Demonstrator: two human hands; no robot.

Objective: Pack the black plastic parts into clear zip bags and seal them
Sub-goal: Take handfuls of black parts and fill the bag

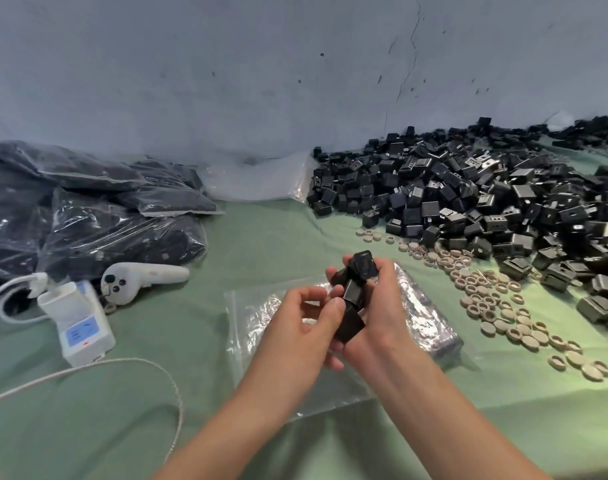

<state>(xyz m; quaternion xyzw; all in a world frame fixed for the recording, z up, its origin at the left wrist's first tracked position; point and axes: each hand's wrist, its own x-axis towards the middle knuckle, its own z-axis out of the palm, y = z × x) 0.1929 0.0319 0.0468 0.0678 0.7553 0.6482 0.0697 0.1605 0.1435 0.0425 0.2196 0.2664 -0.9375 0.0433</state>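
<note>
Head view: two bare forearms come in from the bottom edge and meet over a clear zip bag (247, 320) lying flat on the green-covered desk (191, 427).
Right hand (382, 306): just above the clear zip bag, its fingers curled round a short stack of black parts (356, 292); the topmost part sticks out above the fingertips.
Left hand (295, 327): above the left half of the bag, thumb pressed to the side of the stack and index fingertip curled in against it; the other fingers are loosely bent.
Bag state: crinkled and shiny; whether its mouth is open or sealed cannot be told. The end under the right wrist looks darker and bulkier.
Pile (486, 202): loose black parts heaped behind and to the right of the bag, reaching the wall (226, 64).
Beige rings (486, 296): strewn to the right of the bag, between it and the pile.
Filled bags (88, 209): stacked behind and well to the left of the bag, with dark contents.
Empty bags (261, 181): behind the bag, against the wall.
White controller (139, 278): left of the bag, at the foot of the filled bags.
White box (77, 323): left of the bag, with a blue panel and a white cord running into it.
Braided cable (122, 365): loops across the cloth left of the bag, on the near side of the white box.
</note>
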